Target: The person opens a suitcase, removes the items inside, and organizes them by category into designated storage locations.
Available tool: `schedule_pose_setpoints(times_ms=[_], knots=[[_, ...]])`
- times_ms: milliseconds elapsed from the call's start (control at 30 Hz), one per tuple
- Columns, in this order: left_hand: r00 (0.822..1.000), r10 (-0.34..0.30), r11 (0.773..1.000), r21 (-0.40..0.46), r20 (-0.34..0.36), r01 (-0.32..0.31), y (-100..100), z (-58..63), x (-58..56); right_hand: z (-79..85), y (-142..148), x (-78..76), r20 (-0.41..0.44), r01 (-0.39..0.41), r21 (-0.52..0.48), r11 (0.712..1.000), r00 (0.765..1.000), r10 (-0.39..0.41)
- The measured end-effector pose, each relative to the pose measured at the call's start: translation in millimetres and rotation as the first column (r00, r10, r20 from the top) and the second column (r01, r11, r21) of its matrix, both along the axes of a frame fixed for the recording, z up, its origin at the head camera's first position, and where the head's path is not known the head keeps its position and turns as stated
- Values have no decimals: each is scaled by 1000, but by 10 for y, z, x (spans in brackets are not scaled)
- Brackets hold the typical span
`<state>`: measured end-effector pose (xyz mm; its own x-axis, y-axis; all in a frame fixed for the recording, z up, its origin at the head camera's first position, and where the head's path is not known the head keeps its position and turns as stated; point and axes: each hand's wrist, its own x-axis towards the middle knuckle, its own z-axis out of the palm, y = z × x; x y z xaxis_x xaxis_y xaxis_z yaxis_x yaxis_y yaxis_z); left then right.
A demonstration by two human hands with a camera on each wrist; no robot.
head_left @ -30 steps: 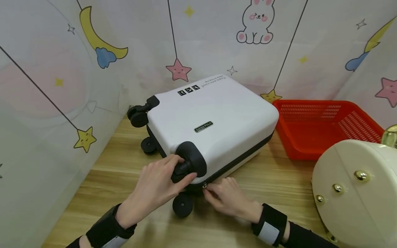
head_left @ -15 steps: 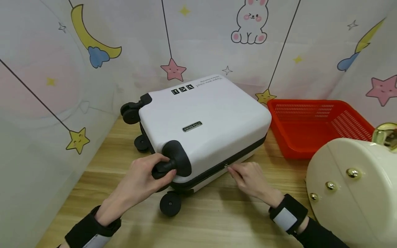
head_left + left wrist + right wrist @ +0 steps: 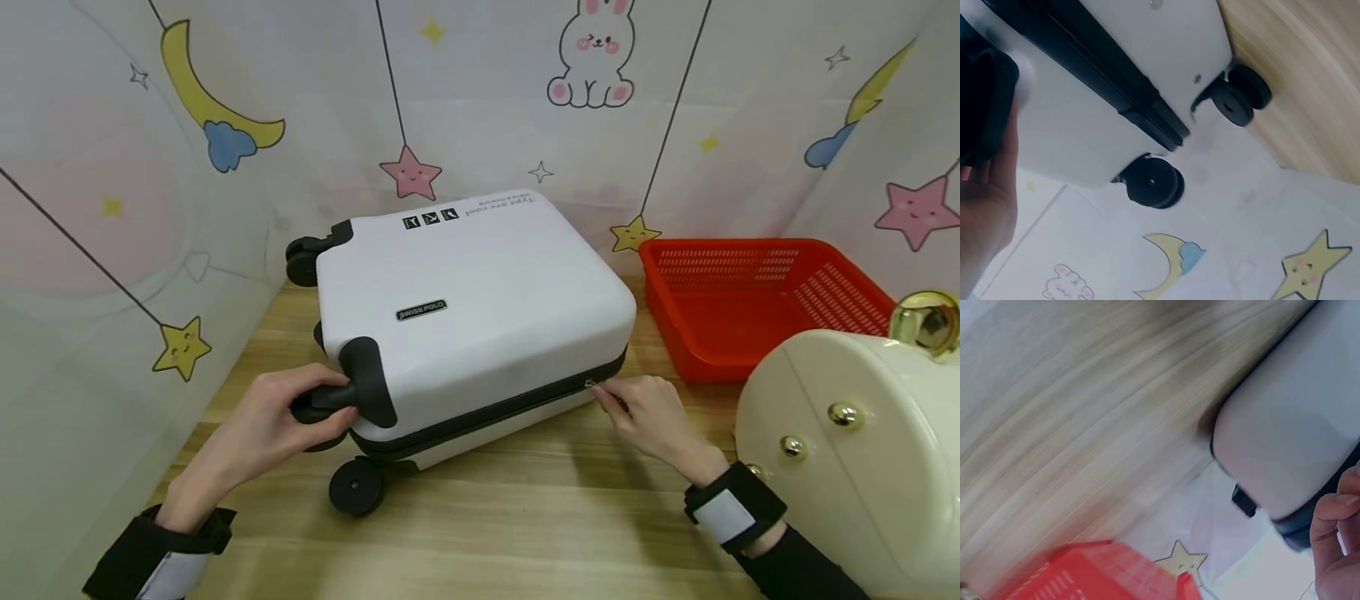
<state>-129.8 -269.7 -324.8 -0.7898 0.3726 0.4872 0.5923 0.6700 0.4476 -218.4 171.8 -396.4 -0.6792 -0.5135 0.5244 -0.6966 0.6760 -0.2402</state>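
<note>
Suitcase [image 3: 480, 283] on table [image 3: 480, 525]; to its right, 2 things: basket [image 3: 750, 329] behind, case [image 3: 840, 483] before.

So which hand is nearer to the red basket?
Right. The right hand pinches the zipper pull in front and left of the red basket; the left hand grips a wheel at the opposite end of the suitcase.
</note>
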Motion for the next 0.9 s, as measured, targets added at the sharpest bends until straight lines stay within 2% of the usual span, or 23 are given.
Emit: schedule_pose_setpoints(times_ms=[200,333,433,500,633,700,800,900], knots=[[998,3,999,-33,-59,-5,-200,-24,-58,16,86,-14,26,31,0,1000,999,-31],[997,-16,1000,-13,-82,15,-347,-47,-120,13,78,15,35,9,4,1000,999,-9],[995,-36,998,40,-98,40,-465,-66,-172,6,36,60,27,-46,12,999,999,46],[995,-18,997,73,-99,25,-543,-79,-189,1,-2,95,34,-104,10,995,994,103],[993,91,994,70,-80,-86,-641,-109,-162,-6,-77,150,66,-228,-8,974,972,228],[985,150,988,43,-87,-146,-628,-123,-115,-12,-102,167,88,-264,-22,964,960,265],[965,200,979,-3,-171,-204,-514,-132,-49,-23,-117,178,120,-280,-34,959,952,282],[921,232,964,-51,-313,-260,-278,-120,-37,-31,-114,179,134,-278,-38,960,950,281]])
